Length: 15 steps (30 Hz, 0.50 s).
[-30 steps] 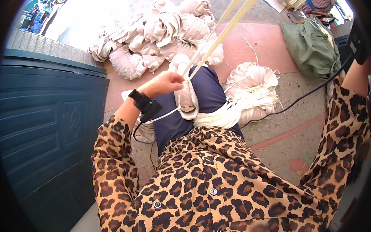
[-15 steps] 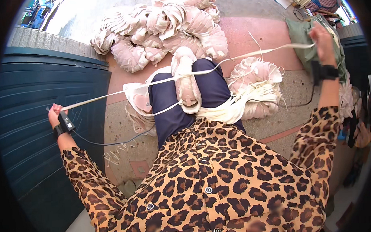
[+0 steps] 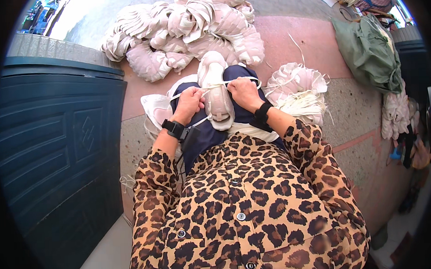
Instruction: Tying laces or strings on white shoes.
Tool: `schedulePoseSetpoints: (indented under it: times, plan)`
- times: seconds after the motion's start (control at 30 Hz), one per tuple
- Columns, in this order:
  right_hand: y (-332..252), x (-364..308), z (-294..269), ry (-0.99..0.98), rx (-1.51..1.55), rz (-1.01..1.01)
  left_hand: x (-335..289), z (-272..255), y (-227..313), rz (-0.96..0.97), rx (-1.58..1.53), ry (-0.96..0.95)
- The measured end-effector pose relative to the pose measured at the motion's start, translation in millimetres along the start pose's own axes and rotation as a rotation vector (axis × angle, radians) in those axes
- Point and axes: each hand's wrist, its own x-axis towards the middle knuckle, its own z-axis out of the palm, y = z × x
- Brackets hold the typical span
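Observation:
A pale pink and white shoe upper (image 3: 219,105) lies lengthwise across my lap, over my dark blue trousers. My left hand (image 3: 190,103) is closed at its left edge, pinching a cream shoelace (image 3: 216,84). My right hand (image 3: 245,92) is closed on the same lace at the upper's right side. The lace crosses the front of the upper, and loose lengths trail outward past both hands. A second white and pink upper (image 3: 154,108) rests beside my left leg. By my right leg, a bundle of cream laces (image 3: 297,103) lies on a bundle of uppers (image 3: 289,80).
A large heap of bundled uppers (image 3: 149,63) lies on the floor ahead of my knees. On my left stands a dark blue panelled door (image 3: 58,121). A green sack (image 3: 369,53) and another bundle of uppers (image 3: 395,114) are at the right.
Both hands have come in from wide apart to the upper on my lap. The lace, stretched out to both sides before, is now gripped close to the upper.

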Motion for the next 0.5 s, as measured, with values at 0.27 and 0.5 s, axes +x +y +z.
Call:
schedulePoseSetpoints:
  times: [0.27, 0.5]
  plan:
    - [-5.9, 9.8, -7.5, -0.088, -0.208, -0.237, -2.3, 4.5, -5.2, 0.471, 0.728, 0.264]
    - [-19.3, 9.2, 1.5, -0.019, -0.428, -0.32, 11.8, 4.9, -8.8, 0.538, 0.939, 0.46]
